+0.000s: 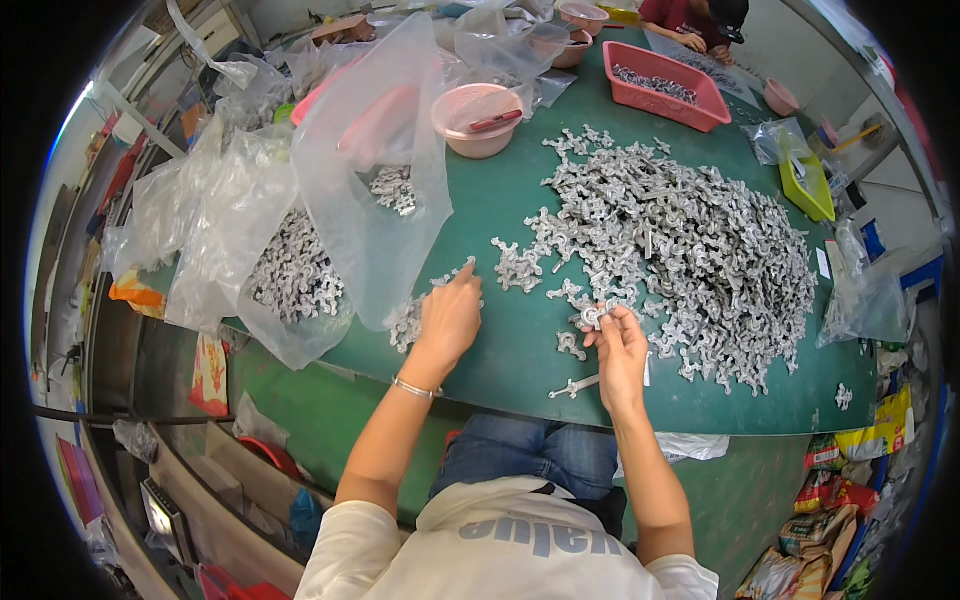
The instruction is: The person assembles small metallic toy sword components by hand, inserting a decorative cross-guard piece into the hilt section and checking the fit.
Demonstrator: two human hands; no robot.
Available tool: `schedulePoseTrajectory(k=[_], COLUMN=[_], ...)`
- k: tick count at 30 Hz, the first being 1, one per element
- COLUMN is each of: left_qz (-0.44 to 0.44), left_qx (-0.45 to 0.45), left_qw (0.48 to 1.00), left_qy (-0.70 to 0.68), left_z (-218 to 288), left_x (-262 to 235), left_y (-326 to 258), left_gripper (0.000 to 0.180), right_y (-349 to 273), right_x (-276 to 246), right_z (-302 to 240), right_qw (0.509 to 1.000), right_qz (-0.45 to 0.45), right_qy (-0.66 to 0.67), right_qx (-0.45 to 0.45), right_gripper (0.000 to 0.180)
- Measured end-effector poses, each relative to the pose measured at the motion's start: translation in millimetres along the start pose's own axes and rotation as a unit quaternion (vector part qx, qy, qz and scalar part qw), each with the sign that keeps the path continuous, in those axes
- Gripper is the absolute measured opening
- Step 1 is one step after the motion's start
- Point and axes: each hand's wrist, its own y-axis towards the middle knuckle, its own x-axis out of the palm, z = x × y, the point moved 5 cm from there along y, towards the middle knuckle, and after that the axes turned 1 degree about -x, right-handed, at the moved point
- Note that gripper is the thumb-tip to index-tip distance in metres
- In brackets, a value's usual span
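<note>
Right hand (620, 345) grip clamped on one grey plastic piece (592, 317), just left of the big pile (690, 250). Left hand (450, 315) fingers together, pressing pieces beside clear bag (375, 170). Advisable: take single pieces only.

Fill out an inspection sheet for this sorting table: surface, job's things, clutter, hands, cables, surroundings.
Surface: green table, curved front edge, mostly covered.
Job's things: large heap of small grey metal parts; a few loose ones near the front edge; a long grey piece lies apart.
Clutter: clear plastic bags, some holding parts; pink bowl; pink tray; yellow-green tray.
Hands: left hand rests on parts at the bag's mouth; right hand pinches one grey part.
Cables: nothing seen.
Surroundings: another person at the far end; packets on the floor at right.
</note>
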Motion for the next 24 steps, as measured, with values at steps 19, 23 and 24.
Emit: schedulePoseTrajectory(k=[19, 23, 24], left_qz=[-0.052, -0.011, -0.002], left_qx=[-0.028, -0.004, -0.006], left_qw=[0.905, 0.892, 0.889], left_qy=[-0.421, -0.451, -0.458], left_z=[101.1, 102.4, 102.1], left_x=[-51.7, -54.5, -56.8], left_y=[-53.1, -57.6, -58.0], left_gripper=[0.038, 0.033, 0.030], right_y=[-55.1, -64.1, -65.7], right_x=[23.6, 26.1, 26.0], right_z=[-52.9, -69.5, -73.2], right_qw=[0.991, 0.991, 0.992], right_qz=[-0.088, -0.103, -0.105], right_qy=[0.096, 0.082, 0.072], right_qx=[0.030, -0.008, -0.013], right_gripper=[0.028, 0.028, 0.028])
